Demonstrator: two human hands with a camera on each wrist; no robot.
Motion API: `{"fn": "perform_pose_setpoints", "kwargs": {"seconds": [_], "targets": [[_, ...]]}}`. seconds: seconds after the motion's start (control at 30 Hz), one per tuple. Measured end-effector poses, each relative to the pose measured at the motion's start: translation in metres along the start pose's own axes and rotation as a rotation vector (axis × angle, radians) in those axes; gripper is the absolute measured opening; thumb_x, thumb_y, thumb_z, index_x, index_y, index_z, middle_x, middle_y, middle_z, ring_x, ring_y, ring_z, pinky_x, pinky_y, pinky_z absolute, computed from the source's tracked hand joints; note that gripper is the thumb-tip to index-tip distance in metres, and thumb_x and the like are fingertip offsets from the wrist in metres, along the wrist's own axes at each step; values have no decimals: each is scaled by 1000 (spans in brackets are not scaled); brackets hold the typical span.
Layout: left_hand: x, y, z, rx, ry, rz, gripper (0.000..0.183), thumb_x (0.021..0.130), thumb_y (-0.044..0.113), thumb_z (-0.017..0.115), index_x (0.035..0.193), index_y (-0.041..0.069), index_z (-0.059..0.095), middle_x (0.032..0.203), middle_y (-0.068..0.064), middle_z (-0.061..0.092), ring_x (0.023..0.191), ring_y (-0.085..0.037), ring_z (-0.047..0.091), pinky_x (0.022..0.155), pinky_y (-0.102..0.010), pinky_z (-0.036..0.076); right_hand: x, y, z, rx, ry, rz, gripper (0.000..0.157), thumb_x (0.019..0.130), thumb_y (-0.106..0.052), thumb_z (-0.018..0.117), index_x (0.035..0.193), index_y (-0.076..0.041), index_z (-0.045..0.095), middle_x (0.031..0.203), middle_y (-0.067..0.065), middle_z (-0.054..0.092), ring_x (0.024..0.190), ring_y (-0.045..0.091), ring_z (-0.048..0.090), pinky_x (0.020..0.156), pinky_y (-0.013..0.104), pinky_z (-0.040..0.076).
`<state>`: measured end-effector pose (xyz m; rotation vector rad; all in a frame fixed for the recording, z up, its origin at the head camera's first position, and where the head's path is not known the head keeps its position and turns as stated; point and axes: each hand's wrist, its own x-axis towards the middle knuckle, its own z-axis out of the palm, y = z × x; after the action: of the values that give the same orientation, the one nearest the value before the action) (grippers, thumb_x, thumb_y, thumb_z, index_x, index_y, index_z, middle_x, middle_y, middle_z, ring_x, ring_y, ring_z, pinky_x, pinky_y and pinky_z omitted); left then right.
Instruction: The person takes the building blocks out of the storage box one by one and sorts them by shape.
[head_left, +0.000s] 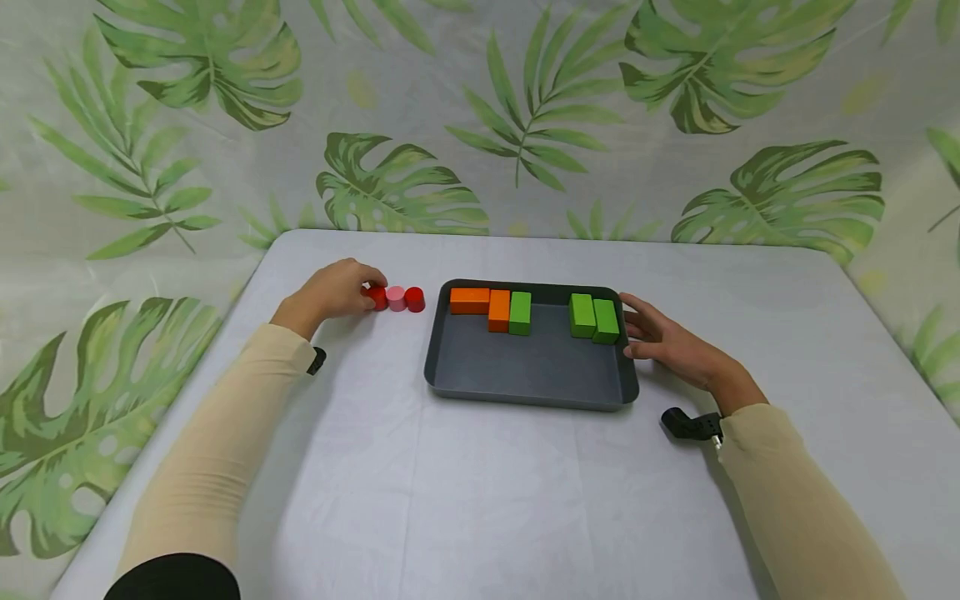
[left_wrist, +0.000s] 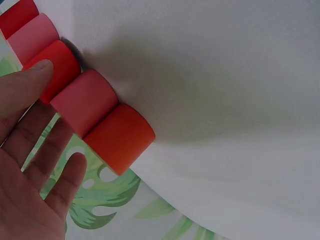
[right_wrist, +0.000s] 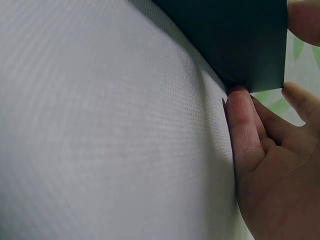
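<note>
Watching from far away through my head camera, I see the left hand [head_left: 335,290] pinching a red round block [head_left: 375,297]. The thumb [left_wrist: 35,82] presses on the near side, and a finger bends over the far side. In my left wrist view, the other fingers are spread out beside the row.

That red round block stands upright on the white table [head_left: 480,492], left of the gray tray [head_left: 517,371], with its round top facing up. It is the middle one of five. They touch side by side in a straight line that runs left to right, with one end pointing at the tray. Toward the tray come a pink round block [head_left: 396,299] and an end red block [head_left: 415,300]. On the other side, my left wrist view shows a second pink block [left_wrist: 85,102] and an orange-red block [left_wrist: 120,140].

The right hand [head_left: 678,346] has its fingers spread against the right end of the tray. I cannot tell if any fingertip goes under it. The tray's long way also runs left to right. Inside, one orange block [head_left: 469,301] lies the long way left to right. Another orange block [head_left: 498,311] and three green blocks [head_left: 582,316] point front to back.
</note>
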<state>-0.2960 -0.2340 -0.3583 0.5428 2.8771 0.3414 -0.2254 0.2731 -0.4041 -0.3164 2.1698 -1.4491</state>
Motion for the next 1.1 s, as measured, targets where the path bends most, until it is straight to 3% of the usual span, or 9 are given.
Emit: {"fn": "perform_pose_setpoints", "kwargs": {"seconds": [0.63, 0.87, 1.1], "targets": [[-2, 2, 5, 20, 2, -29, 35, 88, 9, 66, 123, 9, 68, 111, -13, 66, 104, -29, 53, 95, -47, 50, 1, 0, 1, -8, 1, 0, 93, 95, -14, 60, 160, -24, -6, 167, 21, 0, 154, 45, 3, 119, 70, 7], [-2, 4, -1, 41, 34, 21, 44, 86, 11, 65, 130, 7, 64, 127, -15, 66, 109, -32, 58, 96, -50, 51, 2, 3, 0, -1, -2, 0, 94, 95, -15, 61, 160, -23, -6, 167, 21, 0, 154, 45, 4, 119, 70, 7], [-4, 13, -13, 40, 77, 73, 42, 88, 16, 61, 128, 5, 65, 131, -15, 64, 124, -34, 53, 104, -53, 46, 1, 1, 0, -6, 3, 1, 92, 96, -14, 60, 160, -23, -5, 167, 20, 2, 154, 44, 4, 119, 70, 7]]}}
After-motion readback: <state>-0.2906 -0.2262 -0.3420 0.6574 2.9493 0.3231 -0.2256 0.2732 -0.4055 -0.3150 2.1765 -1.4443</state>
